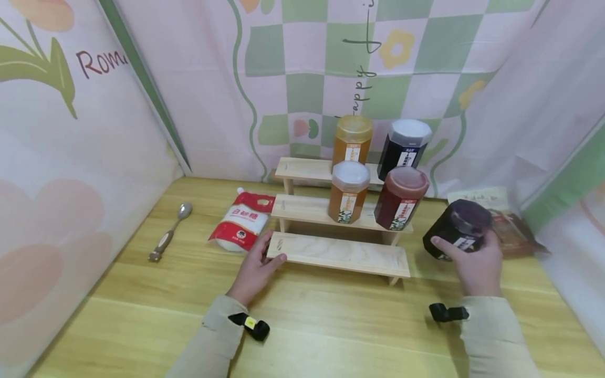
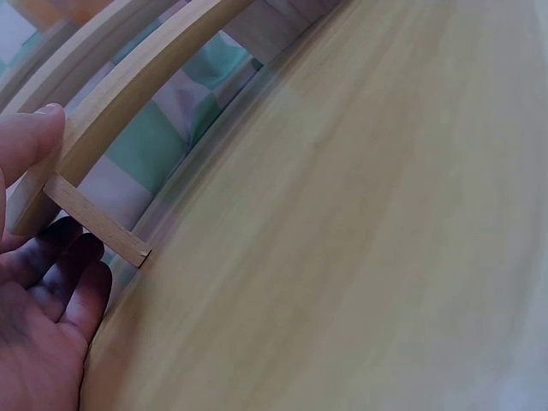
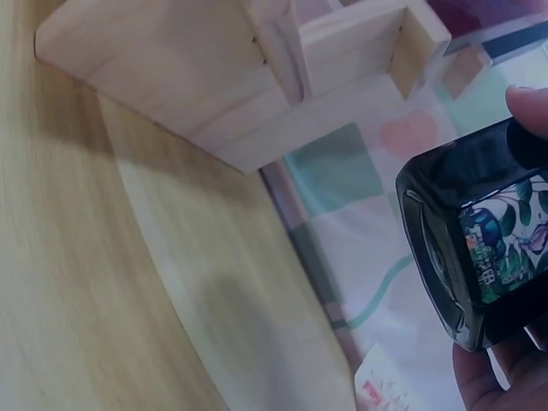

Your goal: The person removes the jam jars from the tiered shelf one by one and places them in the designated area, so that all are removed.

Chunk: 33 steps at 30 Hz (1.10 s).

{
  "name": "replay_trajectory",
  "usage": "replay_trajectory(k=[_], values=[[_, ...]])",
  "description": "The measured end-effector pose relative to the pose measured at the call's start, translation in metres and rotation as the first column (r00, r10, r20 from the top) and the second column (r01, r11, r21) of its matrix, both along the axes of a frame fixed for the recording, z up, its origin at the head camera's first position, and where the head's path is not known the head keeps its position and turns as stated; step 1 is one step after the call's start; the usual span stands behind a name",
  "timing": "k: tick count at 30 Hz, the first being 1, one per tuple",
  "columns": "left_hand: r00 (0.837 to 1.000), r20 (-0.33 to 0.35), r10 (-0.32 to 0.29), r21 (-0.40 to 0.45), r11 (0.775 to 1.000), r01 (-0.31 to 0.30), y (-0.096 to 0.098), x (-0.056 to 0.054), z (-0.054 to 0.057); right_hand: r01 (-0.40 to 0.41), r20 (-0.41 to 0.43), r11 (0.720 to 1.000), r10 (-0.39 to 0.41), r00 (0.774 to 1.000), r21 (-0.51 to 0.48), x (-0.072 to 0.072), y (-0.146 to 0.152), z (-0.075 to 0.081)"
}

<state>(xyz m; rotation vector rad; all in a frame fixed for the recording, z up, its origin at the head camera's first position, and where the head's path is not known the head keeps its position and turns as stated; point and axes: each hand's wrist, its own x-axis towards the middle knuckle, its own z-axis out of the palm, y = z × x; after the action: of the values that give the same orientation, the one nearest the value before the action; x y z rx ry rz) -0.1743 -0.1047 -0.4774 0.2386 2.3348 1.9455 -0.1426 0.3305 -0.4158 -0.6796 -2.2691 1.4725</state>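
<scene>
My right hand [image 1: 479,265] grips a dark octagonal jar [image 1: 454,233] with a dark lid, tilted, to the right of a three-tier wooden shelf [image 1: 340,252]. The right wrist view shows the same jar [image 3: 467,231] raised off the table, its picture label facing the camera. My left hand [image 1: 255,270] holds the left end of the lowest tier, the thumb [image 2: 34,137] over the board's edge and the other fingers curled below it. On the middle tier stand an amber jar [image 1: 348,197] and a dark red jar [image 1: 399,202]. A yellow jar [image 1: 352,139] and a black, white-lidded jar [image 1: 402,152] occupy the top tier.
Left of the shelf lies a red and white bag [image 1: 243,220], with a metal spoon [image 1: 170,233] farther left. A brown packet [image 1: 512,233] rests behind my right hand. Printed cloth [image 1: 189,89] encloses the wooden table [image 1: 331,325] at the back and sides.
</scene>
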Motion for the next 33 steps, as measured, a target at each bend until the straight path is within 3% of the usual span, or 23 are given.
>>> replay_trajectory(k=[7, 13, 22, 33], values=[[1.0, 0.003, 0.016, -0.003, 1.0, -0.016, -0.003, 0.0, 0.0, -0.022, 0.025, 1.0, 0.022, 0.999, -0.002, 0.006, -0.01, 0.003], [1.0, -0.013, -0.017, 0.008, 1.0, 0.017, 0.0, -0.001, -0.001, -0.023, 0.025, 1.0, 0.023, 0.999, 0.018, 0.014, -0.018, 0.004], [1.0, -0.014, -0.004, 0.012, 1.0, 0.004, -0.001, -0.001, -0.002, -0.111, -0.006, 0.993, 0.111, 0.994, 0.043, 0.021, -0.035, 0.004], [1.0, 0.008, 0.004, 0.002, 1.0, -0.004, 0.0, 0.0, -0.002, -0.135, -0.033, 0.987, 0.139, 0.99, 0.091, 0.024, -0.045, 0.0]])
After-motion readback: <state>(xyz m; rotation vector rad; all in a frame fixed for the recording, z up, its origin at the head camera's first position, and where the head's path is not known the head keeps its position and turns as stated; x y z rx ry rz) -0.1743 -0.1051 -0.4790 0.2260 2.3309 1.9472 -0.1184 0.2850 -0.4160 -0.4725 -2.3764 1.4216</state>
